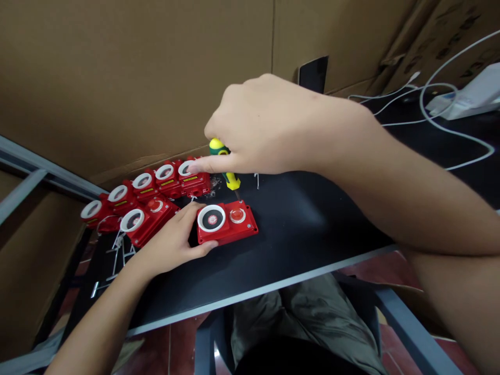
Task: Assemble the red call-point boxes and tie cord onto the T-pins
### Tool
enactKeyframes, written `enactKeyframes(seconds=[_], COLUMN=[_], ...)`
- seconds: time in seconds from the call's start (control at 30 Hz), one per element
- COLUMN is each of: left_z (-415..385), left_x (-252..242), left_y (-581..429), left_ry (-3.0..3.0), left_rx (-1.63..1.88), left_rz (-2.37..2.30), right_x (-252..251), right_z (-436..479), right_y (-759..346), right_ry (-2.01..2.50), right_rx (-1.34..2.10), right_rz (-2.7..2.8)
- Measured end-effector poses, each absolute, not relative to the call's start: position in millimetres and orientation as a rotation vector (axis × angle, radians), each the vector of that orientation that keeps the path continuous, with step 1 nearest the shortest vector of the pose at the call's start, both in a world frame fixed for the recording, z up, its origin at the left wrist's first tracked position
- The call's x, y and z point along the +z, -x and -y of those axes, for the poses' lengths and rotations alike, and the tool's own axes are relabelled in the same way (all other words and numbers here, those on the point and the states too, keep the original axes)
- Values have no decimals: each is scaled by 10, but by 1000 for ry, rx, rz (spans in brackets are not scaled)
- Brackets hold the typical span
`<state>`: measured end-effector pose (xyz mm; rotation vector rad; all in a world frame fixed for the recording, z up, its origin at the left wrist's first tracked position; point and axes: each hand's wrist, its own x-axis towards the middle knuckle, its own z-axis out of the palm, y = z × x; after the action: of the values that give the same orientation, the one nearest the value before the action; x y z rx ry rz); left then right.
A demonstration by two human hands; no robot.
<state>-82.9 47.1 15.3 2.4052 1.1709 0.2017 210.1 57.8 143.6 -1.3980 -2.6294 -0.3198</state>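
Observation:
My right hand (250,130) is closed round the yellow and green handle of a screwdriver (233,180), its thumb stretched out to the left. The screwdriver leans slightly, and its shaft runs down to a screw at the far corner of a red alarm box (230,233). On that box are a white-rimmed round horn and a small red lamp. My left hand (179,237) grips the box's left end between thumb and fingers, and the box rests on the table. Just left of this hand lies another red alarm box (146,221) of the same kind.
Several more red alarm boxes (142,186) stand in a row along the cardboard wall (156,78). Metal T-shaped pieces (113,260) lie at the black table's (297,229) left end. A dark phone-like slab (313,74) leans behind; white cables (425,117) cross the right side.

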Motion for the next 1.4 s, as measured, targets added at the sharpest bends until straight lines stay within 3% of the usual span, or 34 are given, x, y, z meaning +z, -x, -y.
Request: enactKeyframes(seconds=[0.27, 0.97, 1.4], left_z=[-462, -471, -472], left_x=[171, 189, 181], left_y=[816, 824, 821], left_ry=[-2410, -2396, -2401], left_rx=[193, 181, 176], left_rz=[-1184, -1182, -1172], right_x=[1459, 1592, 1520], right_z=[-651, -607, -579], right_y=[-2323, -2419, -2361], right_ry=[1049, 1011, 1306], right_rx=[56, -106, -308], right_rz=[2800, 2791, 2642])
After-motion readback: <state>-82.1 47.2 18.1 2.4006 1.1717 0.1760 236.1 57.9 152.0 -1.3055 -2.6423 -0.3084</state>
